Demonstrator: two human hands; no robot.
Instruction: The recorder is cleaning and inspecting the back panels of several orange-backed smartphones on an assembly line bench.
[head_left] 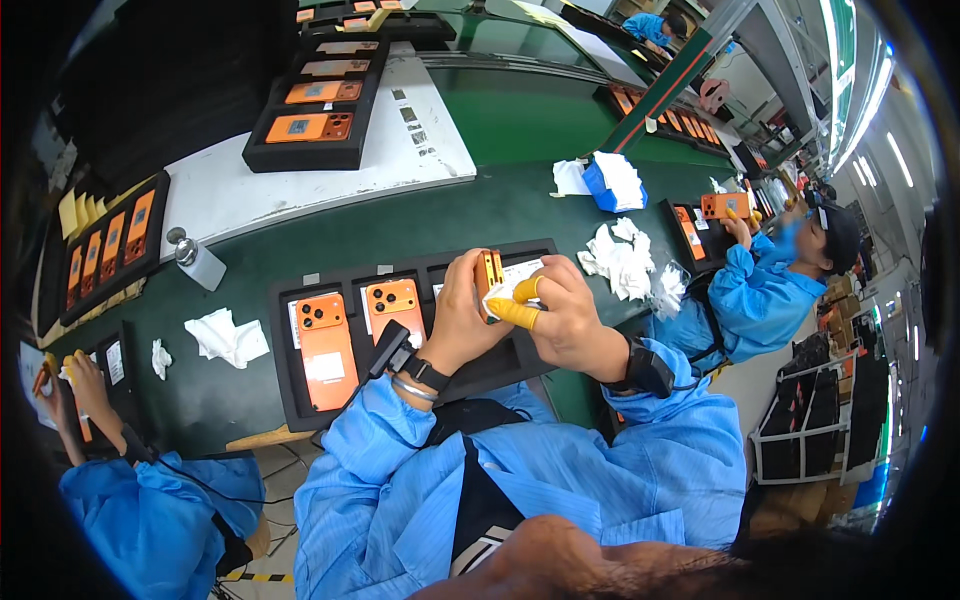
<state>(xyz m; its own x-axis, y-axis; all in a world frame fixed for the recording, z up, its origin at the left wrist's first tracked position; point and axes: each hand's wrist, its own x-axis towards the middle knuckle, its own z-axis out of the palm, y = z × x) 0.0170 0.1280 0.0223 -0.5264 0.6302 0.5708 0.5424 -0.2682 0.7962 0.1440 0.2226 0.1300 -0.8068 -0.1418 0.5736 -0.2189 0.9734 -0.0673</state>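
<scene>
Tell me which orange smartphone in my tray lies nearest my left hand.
The right smartphone of the visible pair; the left smartphone lies farther from your left hand.

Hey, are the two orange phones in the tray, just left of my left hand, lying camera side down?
No, both orange phones in the black tray lie with their camera lenses facing up.

A loose, light-blue jacket with faint fine lines and long sleeves opens at the front over a black garment bearing white marks. The left wrist wears a black band with a boxy black module, a thin dark cable and a silvery bracelet. Yellow finger covers sheathe fingers of the right hand, whose wrist carries a chunky black device.
</scene>
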